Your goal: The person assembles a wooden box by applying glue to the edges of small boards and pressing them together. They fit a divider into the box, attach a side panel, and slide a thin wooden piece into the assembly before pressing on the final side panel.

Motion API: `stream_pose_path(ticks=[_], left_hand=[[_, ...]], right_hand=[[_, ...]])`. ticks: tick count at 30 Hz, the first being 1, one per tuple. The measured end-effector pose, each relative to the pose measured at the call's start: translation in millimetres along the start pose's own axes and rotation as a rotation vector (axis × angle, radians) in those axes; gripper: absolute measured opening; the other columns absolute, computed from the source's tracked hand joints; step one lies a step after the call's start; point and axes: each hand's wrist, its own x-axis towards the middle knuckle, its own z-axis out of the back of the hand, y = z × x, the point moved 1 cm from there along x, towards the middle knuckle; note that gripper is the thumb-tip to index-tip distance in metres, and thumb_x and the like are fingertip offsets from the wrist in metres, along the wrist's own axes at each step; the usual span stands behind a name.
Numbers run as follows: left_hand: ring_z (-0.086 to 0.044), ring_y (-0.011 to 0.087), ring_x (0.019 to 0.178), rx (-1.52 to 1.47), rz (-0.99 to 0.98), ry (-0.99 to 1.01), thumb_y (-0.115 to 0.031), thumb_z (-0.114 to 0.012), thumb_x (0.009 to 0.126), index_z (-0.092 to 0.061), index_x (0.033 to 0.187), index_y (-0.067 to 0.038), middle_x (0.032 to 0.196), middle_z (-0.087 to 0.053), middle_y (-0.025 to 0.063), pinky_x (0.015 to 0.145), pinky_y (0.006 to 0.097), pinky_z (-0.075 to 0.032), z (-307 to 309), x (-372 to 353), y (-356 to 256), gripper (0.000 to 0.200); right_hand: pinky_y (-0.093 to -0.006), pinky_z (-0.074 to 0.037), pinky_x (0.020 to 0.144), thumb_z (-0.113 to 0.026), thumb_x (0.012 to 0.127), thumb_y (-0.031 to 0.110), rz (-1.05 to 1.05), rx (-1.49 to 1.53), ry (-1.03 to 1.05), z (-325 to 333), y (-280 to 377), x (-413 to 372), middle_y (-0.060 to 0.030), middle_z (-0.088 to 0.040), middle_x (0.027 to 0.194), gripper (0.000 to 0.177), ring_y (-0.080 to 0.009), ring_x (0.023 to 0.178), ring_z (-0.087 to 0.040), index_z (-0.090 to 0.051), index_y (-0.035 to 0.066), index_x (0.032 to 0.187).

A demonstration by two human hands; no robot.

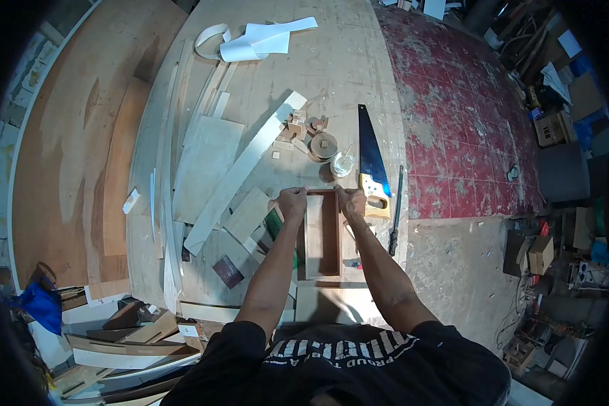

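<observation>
A shallow rectangular wooden box frame (330,233) lies before me on the workbench, its long sides running away from my body. My left hand (293,204) is closed on its far left corner, and my right hand (350,203) grips the far right corner. Just right of my right hand lies a handsaw (372,159) with a pale wooden handle. Beyond the box stand a small white glue pot (342,164) with a stick in it and a round tape roll (323,145). A flat pale board (248,214) rests left of my left hand.
A long pale plank (247,171) lies diagonally across the bench (338,61). Curled white sheets (264,42) lie at the far end. A dark sanding block (228,271) sits at left. Right of the bench is a worn red tiled floor (463,128).
</observation>
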Motion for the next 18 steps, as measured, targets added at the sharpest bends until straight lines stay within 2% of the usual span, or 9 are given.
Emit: stream_pose_path(ticks=[2, 8, 10, 12, 14, 15, 16, 17, 18], left_hand=[[-0.068, 0.0244, 0.066, 0.026, 0.02, -0.019, -0.029, -0.076, 0.079, -0.074, 0.083, 0.003, 0.075, -0.071, 0.0161, 0.068, 0.0359, -0.051, 1, -1, -3, 0.032], [-0.068, 0.0275, 0.068, 0.057, 0.003, -0.019, -0.029, -0.076, 0.079, -0.074, 0.083, 0.001, 0.075, -0.071, 0.0176, 0.069, 0.037, -0.052, -1, 2, -1, 0.03], [-0.068, 0.0328, 0.069, 0.039, 0.02, -0.01, -0.03, -0.075, 0.079, -0.073, 0.077, 0.0, 0.071, -0.069, 0.0196, 0.069, 0.0386, -0.052, 1, -1, -4, 0.031], [-0.068, 0.0326, 0.069, 0.054, 0.02, 0.009, -0.03, -0.075, 0.079, -0.073, 0.081, 0.0, 0.075, -0.07, 0.0197, 0.069, 0.0385, -0.052, 3, -1, -8, 0.03], [-0.068, 0.0323, 0.068, 0.071, 0.014, 0.032, -0.029, -0.075, 0.079, -0.074, 0.085, 0.0, 0.078, -0.07, 0.0198, 0.069, 0.0384, -0.052, 1, 2, 1, 0.03], [-0.069, 0.0312, 0.071, 0.02, -0.118, 0.017, -0.026, -0.073, 0.081, -0.072, 0.093, 0.0, 0.084, -0.071, 0.0197, 0.069, 0.0389, -0.053, -7, 12, 19, 0.028], [-0.069, 0.0301, 0.073, -0.031, -0.247, 0.002, -0.023, -0.072, 0.082, -0.071, 0.1, 0.0, 0.09, -0.071, 0.0197, 0.069, 0.0394, -0.053, -10, 21, 31, 0.029], [-0.069, 0.0301, 0.073, -0.032, -0.248, -0.002, -0.023, -0.072, 0.082, -0.071, 0.1, 0.0, 0.09, -0.071, 0.0197, 0.069, 0.0394, -0.053, -9, 27, 37, 0.029], [-0.068, 0.0267, 0.074, -0.077, -0.321, 0.056, -0.02, -0.07, 0.084, -0.069, 0.106, 0.0, 0.092, -0.071, 0.0176, 0.069, 0.0382, -0.053, -6, 29, 36, 0.029]], right_hand=[[-0.0373, -0.05, 0.057, -0.07, 0.082, 0.046, 0.013, 0.031, -0.018, -4, -6, 5, -0.0152, -0.063, 0.058, 0.049, -0.0237, 0.055, -0.064, -0.072, -0.003, 0.077], [-0.0373, -0.049, 0.054, -0.07, 0.082, 0.043, 0.031, 0.033, -0.005, -12, -17, 13, -0.0128, -0.06, 0.054, 0.047, -0.0216, 0.051, -0.062, -0.07, -0.002, 0.071], [-0.0374, -0.049, 0.054, -0.07, 0.083, 0.041, 0.049, 0.034, -0.027, -8, -10, 6, -0.0127, -0.06, 0.052, 0.045, -0.021, 0.05, -0.061, -0.069, -0.002, 0.069], [-0.0375, -0.049, 0.054, -0.069, 0.084, 0.038, 0.075, 0.04, -0.056, -5, -5, 7, -0.0126, -0.059, 0.051, 0.044, -0.0205, 0.049, -0.06, -0.069, -0.002, 0.066], [-0.0369, -0.051, 0.056, -0.068, 0.086, 0.032, 0.097, -0.056, 0.086, -6, -18, 19, -0.0148, -0.067, 0.066, 0.034, -0.0208, 0.058, -0.063, -0.073, -0.002, 0.081], [-0.0369, -0.051, 0.056, -0.068, 0.086, 0.032, 0.104, -0.052, 0.08, -8, -25, 25, -0.0148, -0.067, 0.066, 0.034, -0.0208, 0.058, -0.063, -0.073, -0.002, 0.081], [-0.0362, -0.052, 0.058, -0.066, 0.087, 0.03, 0.259, -0.004, 0.013, -11, -32, 28, -0.0151, -0.069, 0.076, 0.032, -0.0203, 0.064, -0.065, -0.072, -0.001, 0.093], [-0.0356, -0.054, 0.061, -0.065, 0.088, 0.028, 0.41, 0.042, -0.05, -10, -37, 30, -0.0154, -0.071, 0.086, 0.033, -0.0199, 0.07, -0.066, -0.071, 0.0, 0.105], [-0.0334, -0.055, 0.065, -0.061, 0.089, 0.02, 0.396, 0.103, 0.15, -3, -36, 31, -0.0142, -0.07, 0.099, 0.036, -0.0192, 0.08, -0.066, -0.064, 0.003, 0.121]])
